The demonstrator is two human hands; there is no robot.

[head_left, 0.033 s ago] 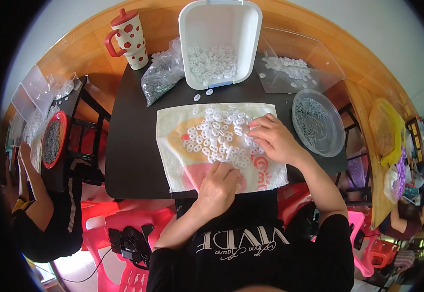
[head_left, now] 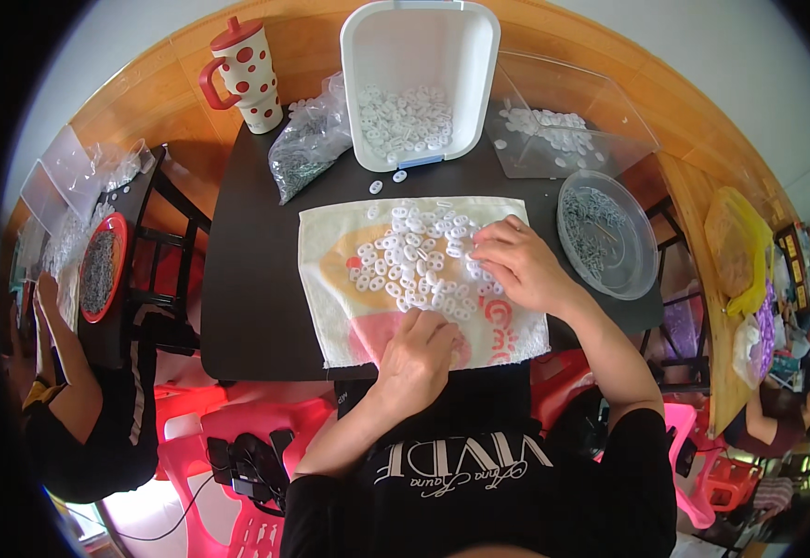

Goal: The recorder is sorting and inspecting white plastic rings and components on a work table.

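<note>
Probably there's lots left, with many white two-hole plastic pieces (head_left: 411, 252) loose on the towel (head_left: 332, 325) by the left hand (head_left: 416, 361) and right hand (head_left: 526, 268), but I can't tell if either bent grip pinches one or if those in the white bin (head_left: 416, 51) are done.

Counted on desk (head_left: 251, 288): one tumbler (head_left: 252, 82), one bin (head_left: 421, 51), one bag (head_left: 307, 139), one towel (head_left: 319, 246), one round tub (head_left: 623, 265), one clear box (head_left: 623, 116); white pieces (head_left: 409, 252) are numbered by dozens.

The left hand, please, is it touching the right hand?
Apart. The head view shows white pieces and towel between the left hand and right hand.
</note>
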